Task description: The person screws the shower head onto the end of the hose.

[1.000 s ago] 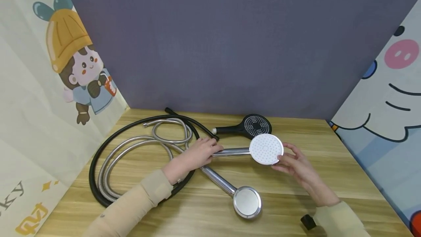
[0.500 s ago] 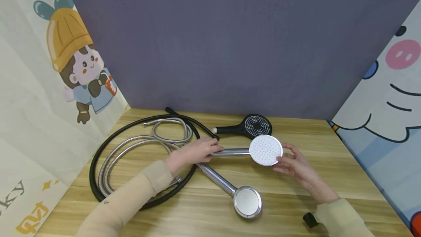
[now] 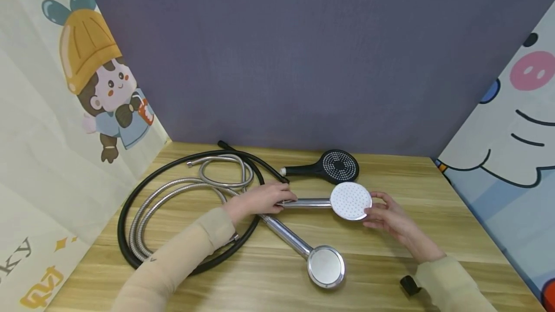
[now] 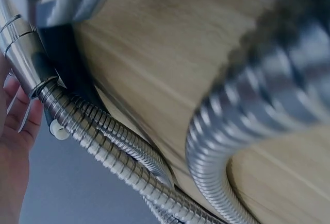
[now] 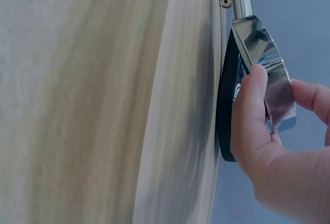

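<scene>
A hand shower with a white spray face (image 3: pixel 349 201) and chrome handle (image 3: pixel 311 203) is held between both hands above the table. My left hand (image 3: pixel 268 197) grips the end of its handle, where a ribbed metal hose (image 4: pixel 116 162) runs out in the left wrist view. My right hand (image 3: pixel 392 218) pinches the rim of the head between thumb and fingers; the right wrist view shows its chrome side (image 5: pixel 281 92). Just behind lies a black hand shower (image 3: pixel 339 166). Nearer the front rests a chrome hand shower (image 3: pixel 326 267), its handle pointing toward my left forearm.
A coiled black hose (image 3: pixel 123 227) circles the metal hose coils (image 3: pixel 138 227) on the left of the wooden table (image 3: pixel 368 278). A grey-blue panel (image 3: pixel 277 61) closes off the back. Printed cloths (image 3: pixel 39 134) stand at both sides.
The white-faced hand shower has sunk slightly toward the front, with my right hand following. My left forearm has shifted, and both hands keep their hold.
</scene>
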{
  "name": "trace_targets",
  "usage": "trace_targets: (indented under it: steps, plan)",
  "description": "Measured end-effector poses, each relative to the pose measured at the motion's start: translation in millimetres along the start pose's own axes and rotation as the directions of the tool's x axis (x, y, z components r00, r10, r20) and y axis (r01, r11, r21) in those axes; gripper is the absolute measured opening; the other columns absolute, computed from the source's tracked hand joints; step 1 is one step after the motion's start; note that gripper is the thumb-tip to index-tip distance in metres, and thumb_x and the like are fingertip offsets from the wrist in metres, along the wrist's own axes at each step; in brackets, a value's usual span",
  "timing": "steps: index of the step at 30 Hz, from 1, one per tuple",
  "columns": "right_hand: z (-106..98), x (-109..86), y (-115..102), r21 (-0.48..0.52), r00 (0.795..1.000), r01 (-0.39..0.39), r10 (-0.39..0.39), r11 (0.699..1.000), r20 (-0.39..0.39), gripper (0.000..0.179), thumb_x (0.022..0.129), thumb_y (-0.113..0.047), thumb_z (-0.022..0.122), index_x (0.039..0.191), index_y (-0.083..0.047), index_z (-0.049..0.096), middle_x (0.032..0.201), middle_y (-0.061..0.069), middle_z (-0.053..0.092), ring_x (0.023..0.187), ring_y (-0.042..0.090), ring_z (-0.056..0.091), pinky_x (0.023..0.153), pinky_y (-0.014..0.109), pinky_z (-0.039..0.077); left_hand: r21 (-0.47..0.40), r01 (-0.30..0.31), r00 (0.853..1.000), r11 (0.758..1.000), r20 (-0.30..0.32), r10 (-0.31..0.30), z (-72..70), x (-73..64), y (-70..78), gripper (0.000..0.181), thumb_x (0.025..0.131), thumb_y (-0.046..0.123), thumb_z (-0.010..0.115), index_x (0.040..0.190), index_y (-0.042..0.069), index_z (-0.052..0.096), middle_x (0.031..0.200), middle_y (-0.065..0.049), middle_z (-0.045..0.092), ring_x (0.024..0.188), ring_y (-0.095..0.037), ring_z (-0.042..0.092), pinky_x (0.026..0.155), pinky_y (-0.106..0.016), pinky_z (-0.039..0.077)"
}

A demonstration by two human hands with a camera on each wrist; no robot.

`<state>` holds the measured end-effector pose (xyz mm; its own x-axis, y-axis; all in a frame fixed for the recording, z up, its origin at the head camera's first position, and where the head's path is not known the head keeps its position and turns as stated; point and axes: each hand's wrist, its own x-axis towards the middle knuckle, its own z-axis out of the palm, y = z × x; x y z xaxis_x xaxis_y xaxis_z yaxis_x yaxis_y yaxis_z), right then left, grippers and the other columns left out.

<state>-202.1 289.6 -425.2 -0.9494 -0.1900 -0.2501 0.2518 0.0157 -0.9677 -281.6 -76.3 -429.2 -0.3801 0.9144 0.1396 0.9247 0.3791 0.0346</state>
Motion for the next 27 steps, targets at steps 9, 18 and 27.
trace_targets:
  steps: [9,18,27]
  plan:
    - [-4.8,3.8,1.3,-0.04,0.998,-0.064,0.064,0.997,0.002,0.066,0.088,-0.001,0.059,0.137,0.001,0.014,0.099,0.007,0.056,0.084,0.017,0.064,0.079,0.037,0.056,-0.112,0.067,0.997,0.991,0.038,-0.063,1.6,3.7,-0.2,0.041,0.085,0.016,0.07,0.125,0.018,0.059,0.104,0.002,0.058,0.086,-0.006,0.052,0.079,-0.021,0.047]
    - [-5.7,7.3,3.5,-0.053,0.995,-0.1,0.1,0.994,0.003,0.068,0.088,0.0,0.059,0.138,0.004,0.013,0.102,0.007,0.054,0.084,0.017,0.063,0.078,0.035,0.056,-0.11,0.061,0.998,0.992,0.037,-0.057,3.9,6.4,-0.7,0.038,0.085,0.016,0.07,0.122,0.017,0.061,0.103,0.001,0.058,0.084,-0.007,0.052,0.076,-0.023,0.047]
    - [-8.9,10.2,9.0,-0.079,0.993,-0.118,0.119,0.99,0.018,0.075,0.087,-0.002,0.06,0.141,0.006,0.008,0.1,0.011,0.053,0.085,0.018,0.063,0.078,0.035,0.056,-0.068,0.068,0.995,0.995,0.073,-0.063,5.3,7.1,0.9,0.038,0.085,0.02,0.07,0.122,0.019,0.061,0.106,0.004,0.058,0.089,-0.007,0.054,0.081,-0.025,0.048]
